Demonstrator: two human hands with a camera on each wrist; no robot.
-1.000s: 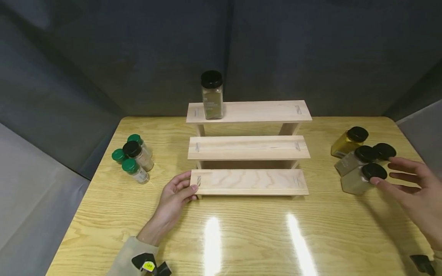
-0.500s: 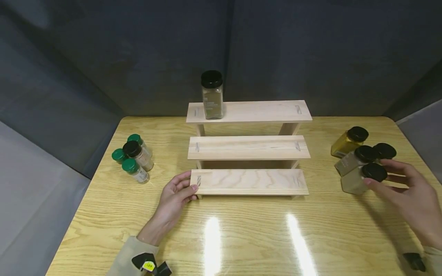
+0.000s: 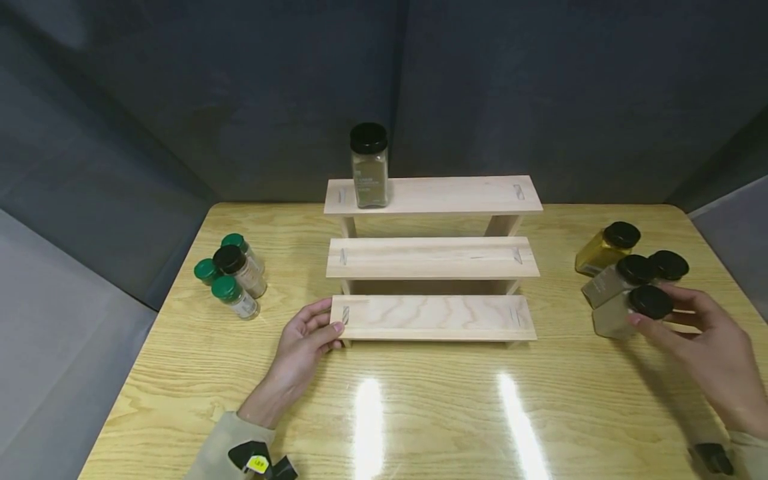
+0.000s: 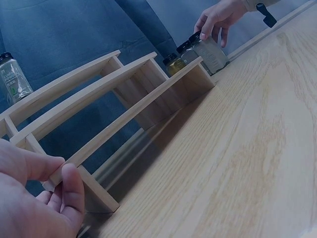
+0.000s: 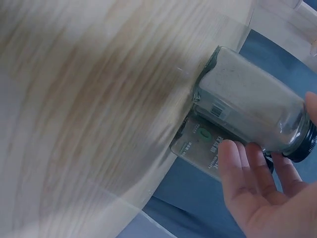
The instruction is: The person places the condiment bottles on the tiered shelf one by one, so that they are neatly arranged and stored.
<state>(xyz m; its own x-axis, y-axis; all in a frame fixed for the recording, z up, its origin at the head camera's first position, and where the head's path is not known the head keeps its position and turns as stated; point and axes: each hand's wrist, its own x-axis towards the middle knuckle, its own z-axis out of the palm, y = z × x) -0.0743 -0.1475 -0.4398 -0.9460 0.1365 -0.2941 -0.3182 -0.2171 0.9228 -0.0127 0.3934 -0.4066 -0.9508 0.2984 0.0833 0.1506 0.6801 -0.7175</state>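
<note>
the left hand (image 3: 303, 340) holds the left end of the lowest step of the pale wooden three-step rack (image 3: 432, 257), its thumb and fingers (image 4: 74, 186) pinching the board – likely so the rack stays put on the yellow wooden desk (image 3: 420, 407). the right hand (image 3: 708, 347) is by the near clear square jar with a black lid (image 3: 630, 312) at the right side of the desk, its fingers curled round the lid end. the jar stands on the desk, touching the other black-lidded jars (image 3: 624, 263) behind it. one tall jar of green-brown spice (image 3: 369, 165) stands upright on the top step, near its left end. a little bunch of small green-lidded and black-lidded jars (image 3: 231, 275) waits on the left – well apart from the rack.
</note>
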